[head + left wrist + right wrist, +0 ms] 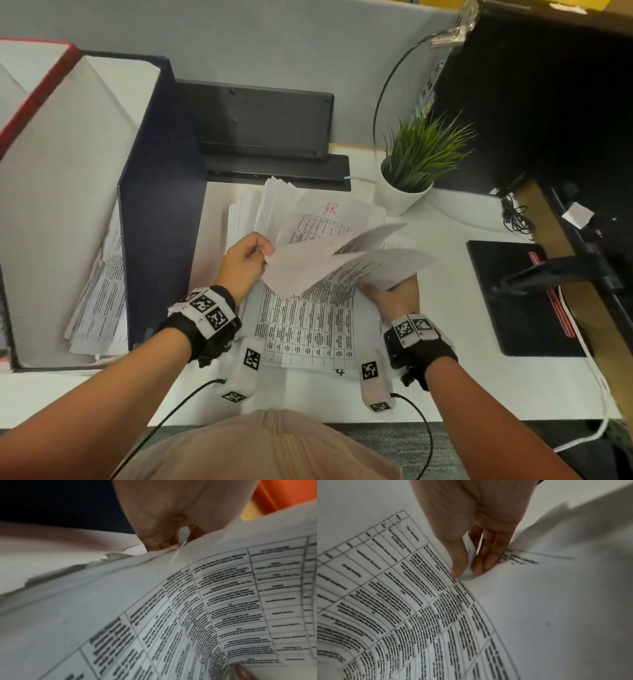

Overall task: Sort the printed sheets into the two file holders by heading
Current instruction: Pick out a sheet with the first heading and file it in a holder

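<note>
A loose pile of printed sheets (308,325) lies in the middle of the white desk (462,383). One sheet headed "HR" in red (330,208) shows at the back of the pile. My left hand (262,251) pinches the left corner of a few lifted sheets (342,263). My right hand (387,291) pinches their right corner between thumb and fingers (477,566). The left wrist view shows my left fingers (161,545) curled on the paper's edge. At the left stand a navy file holder (161,205), holding printed sheets (102,301), and a red-edged file holder (37,99).
A potted plant (411,164) stands just behind the pile on the right. A black device (260,120) leans on the back wall. A black pad (513,301) and cables (517,212) lie at the right. The desk's front edge is near my body.
</note>
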A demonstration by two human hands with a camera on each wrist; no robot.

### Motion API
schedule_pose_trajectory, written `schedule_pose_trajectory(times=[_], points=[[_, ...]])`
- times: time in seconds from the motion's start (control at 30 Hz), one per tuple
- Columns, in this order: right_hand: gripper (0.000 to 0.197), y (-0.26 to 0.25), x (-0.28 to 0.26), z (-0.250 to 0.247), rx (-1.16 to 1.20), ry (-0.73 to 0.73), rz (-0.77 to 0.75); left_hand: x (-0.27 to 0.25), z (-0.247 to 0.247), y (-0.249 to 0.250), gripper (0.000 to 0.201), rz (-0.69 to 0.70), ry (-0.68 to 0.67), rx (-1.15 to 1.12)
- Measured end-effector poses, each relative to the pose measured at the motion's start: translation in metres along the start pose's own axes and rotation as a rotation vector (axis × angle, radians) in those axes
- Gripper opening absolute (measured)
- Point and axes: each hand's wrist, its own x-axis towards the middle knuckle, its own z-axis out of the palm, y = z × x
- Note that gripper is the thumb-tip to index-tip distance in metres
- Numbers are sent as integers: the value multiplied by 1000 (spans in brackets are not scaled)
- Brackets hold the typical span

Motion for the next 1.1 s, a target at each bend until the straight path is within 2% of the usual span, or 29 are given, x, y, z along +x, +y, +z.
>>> schedule_pose_trajectory(times=[0.13, 0.27, 0.33, 0.4, 0.5, 0.57, 0.6, 0.7, 0.77, 0.83, 0.9, 0.97, 1.03, 1.1], points=[[66, -3, 0, 1, 48, -31, 25, 1, -3, 2, 36, -73, -52, -37], [32, -4, 6, -2, -101, -87, -26, -1, -6, 6, 37, -125, -71, -120], [23, -2, 8, -4, -125, -108, -40, -1, -8, 8, 36, -165, -76, -174], [25, -1, 9, -5, -13, -96, -33, -1, -9, 10, 36, -198, -88, -211], [39, -5, 13, -3, 332, -150, 97, -2, -8, 14, 36, -213, -110, -220], [36, -5, 16, -2, 250, -254, 103, -2, -8, 17, 36, -233, -148, -238], [31, -3, 16, -2, 157, -267, 57, -2, -8, 18, 34, -244, -166, -231], [22, 4, 12, 0, 39, -195, 19, 0, -9, 19, 25, -281, -148, -206], [42, 7, 12, -1, 158, -170, 119, 9, -6, 19, 23, -315, -56, -151], [44, 10, 14, -1, 309, -165, 256, 22, -5, 19, 32, -406, 1, -104], [42, 9, 13, -1, 369, -160, 299, 35, -5, 18, 33, -476, 19, -9], [42, 7, 11, 2, 402, -143, 280, 40, -4, 19, 24, -450, 15, 120], [40, 9, 10, 5, 465, -114, 288, 42, 2, 20, 34, -368, -1, 319], [30, 11, 7, 6, 513, -82, 276, 40, 9, 23, 38, -285, -41, 491]])
